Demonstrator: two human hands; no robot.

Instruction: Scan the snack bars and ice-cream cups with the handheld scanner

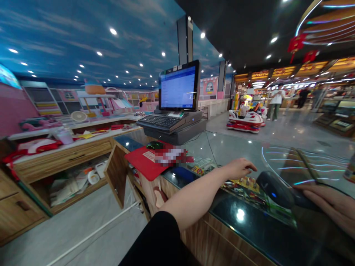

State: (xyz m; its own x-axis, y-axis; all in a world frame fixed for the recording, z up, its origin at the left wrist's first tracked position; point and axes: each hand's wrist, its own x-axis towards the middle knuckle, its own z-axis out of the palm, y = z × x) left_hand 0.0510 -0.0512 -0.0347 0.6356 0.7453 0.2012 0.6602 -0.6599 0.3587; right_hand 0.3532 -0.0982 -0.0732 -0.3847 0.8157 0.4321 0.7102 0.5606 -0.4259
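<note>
My left hand (240, 168) rests over the glass counter (191, 181), its fingers apart and pointing right, with nothing in them. At the right edge my right hand (330, 203) is wrapped round the handle of a dark barcode scanner (274, 188) that shows a blue light. The scanner's head points left, towards my left hand, without touching it. Small colourful packages (246, 184) lie beneath the glass under both hands. Left of my forearm, a red mat (146, 162) carries a black mouse (154, 145) and a blurred-out item.
A monitor (179, 88) and keyboard (162, 121) stand on a black box at the counter's far end. An open cabinet door (118, 175) hangs at the left. Beyond the counter are a red and white ride (245, 120) and a standing person (276, 99).
</note>
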